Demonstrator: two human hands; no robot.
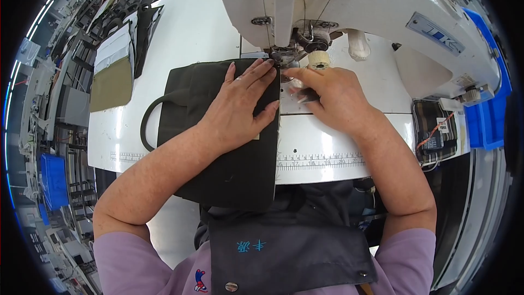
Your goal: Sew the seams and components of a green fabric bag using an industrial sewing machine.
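A dark olive bag panel [229, 180] with a loop handle [148, 123] lies under the sewing machine's needle area [285, 54], its right edge running toward me. My left hand [237, 98] rests flat on it, fingers stretched toward the presser foot. Just right of the panel's edge is my right hand [333, 95], its index finger reaching to the presser foot. A small dark pointed tool [309, 95], blurred, shows within the curled fingers of that hand; its exact kind is unclear. The panel's near end hangs over the table edge above my lap.
The white sewing machine [382, 0] spans the far right side. A printed ruler [322, 161] runs along the white table's near edge. Stacked fabric pieces [112, 82] lie at left. A dark plaid pouch [434, 131] sits at right, beside a blue bin [486, 123].
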